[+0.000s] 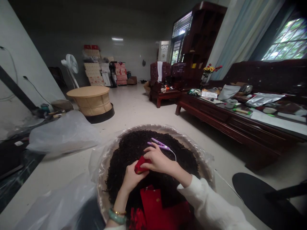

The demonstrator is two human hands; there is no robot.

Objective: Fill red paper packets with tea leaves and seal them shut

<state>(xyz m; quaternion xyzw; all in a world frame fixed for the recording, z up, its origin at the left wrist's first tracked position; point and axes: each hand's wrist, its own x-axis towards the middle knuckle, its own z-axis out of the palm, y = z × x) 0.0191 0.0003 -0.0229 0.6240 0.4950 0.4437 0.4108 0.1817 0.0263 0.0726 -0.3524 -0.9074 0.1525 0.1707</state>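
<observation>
My left hand point(133, 176) is closed around the lower end of a small red packet point(142, 164). From the other side, my right hand point(155, 159) grips the packet's upper end, its fingers curled over the top. Both hands are above a large round basket point(103, 179) lined with clear plastic and filled with dark, loose, leaf-like strands point(127, 143). Just beyond my right hand a purple hair straightener point(160, 145) lies on the strands, its white cord trailing right. Nearer to me are red flat packets point(153, 204) and crumpled red pieces point(137, 219).
Clear plastic sheets point(64, 132) lie on the floor at left. Behind them stands a round bamboo drum point(92, 100) beside a white fan point(71, 64). A dark wooden table point(216, 111) with many items runs along the right. A black round stand base point(259, 195) sits at lower right.
</observation>
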